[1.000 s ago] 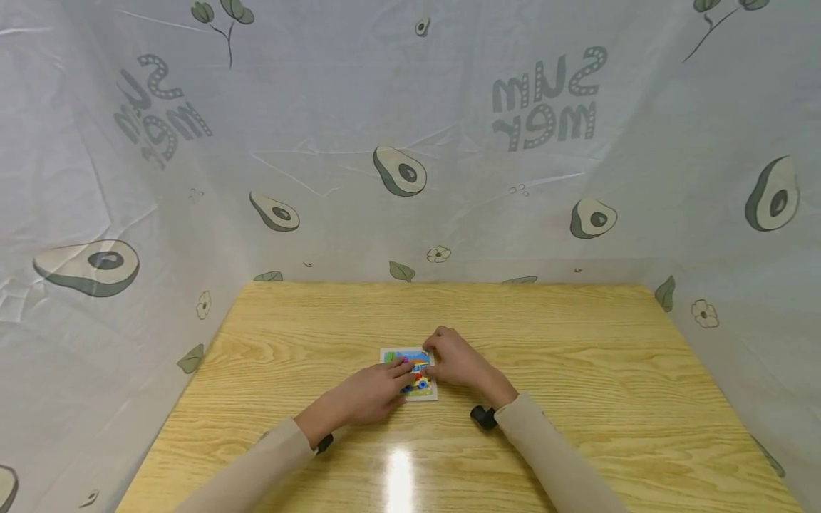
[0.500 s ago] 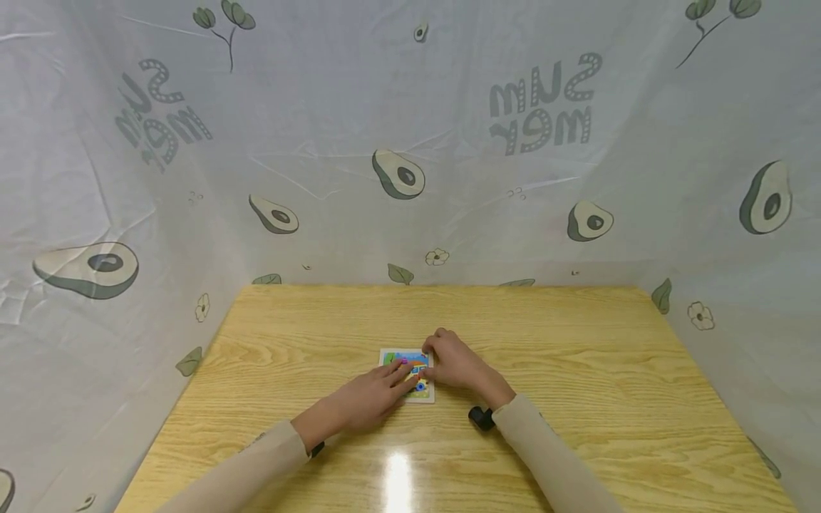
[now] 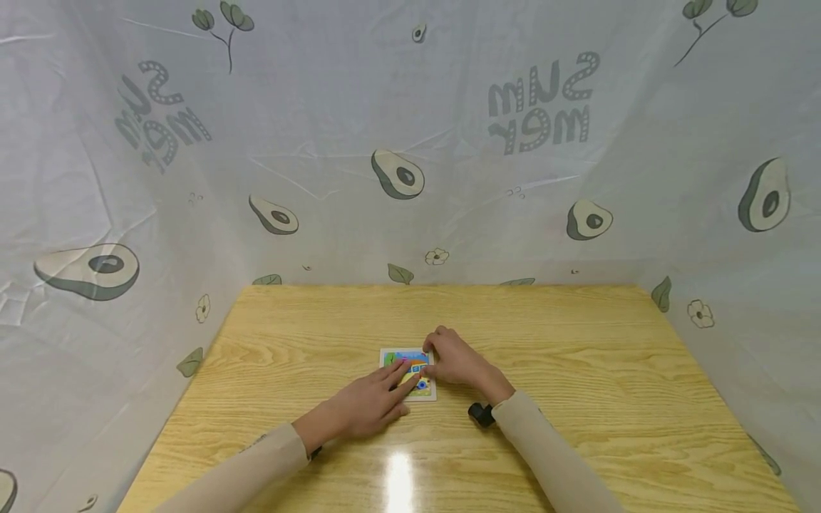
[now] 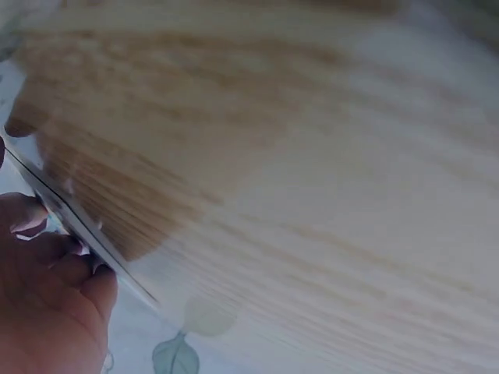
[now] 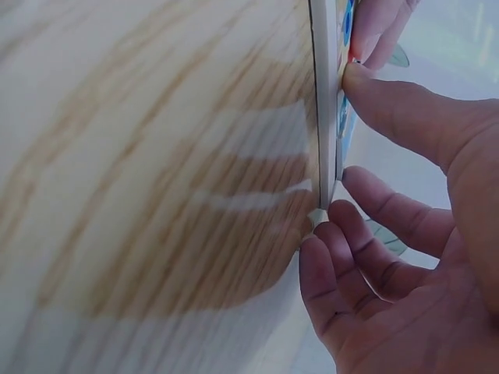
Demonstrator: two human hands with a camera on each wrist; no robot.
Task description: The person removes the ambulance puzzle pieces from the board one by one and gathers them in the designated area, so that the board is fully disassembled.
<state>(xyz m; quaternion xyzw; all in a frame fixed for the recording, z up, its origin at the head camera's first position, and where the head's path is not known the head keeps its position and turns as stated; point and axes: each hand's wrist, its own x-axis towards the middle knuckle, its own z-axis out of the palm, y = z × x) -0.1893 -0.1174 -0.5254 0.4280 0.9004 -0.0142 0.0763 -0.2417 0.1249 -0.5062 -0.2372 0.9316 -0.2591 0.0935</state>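
Observation:
A small picture puzzle board (image 3: 431,397) with a pale rim lies on the table in the head view. Its bright picture shows yellow, blue and green parts and a round blue wheel (image 3: 421,385). Across its left side spreads my left hand (image 3: 367,407), fingers mostly straight on the picture and thumb off the near edge. My right hand (image 3: 457,362) holds the right side: the thumb presses the picture face and the index fingertip is at the far edge, as the right wrist view shows. The left fingers hide part of the picture.
The wooden table (image 3: 564,342) reaches around both arms, with a bright glare spot near the front. A pale curtain (image 3: 487,199) printed with avocados stands behind it and along both sides. Dark wrist cameras (image 3: 481,415) sit under the beige sleeves.
My left hand has shifted slightly over the picture, its fingers spreading and its thumb now showing off the near edge. The right hand stays at the board's right side.

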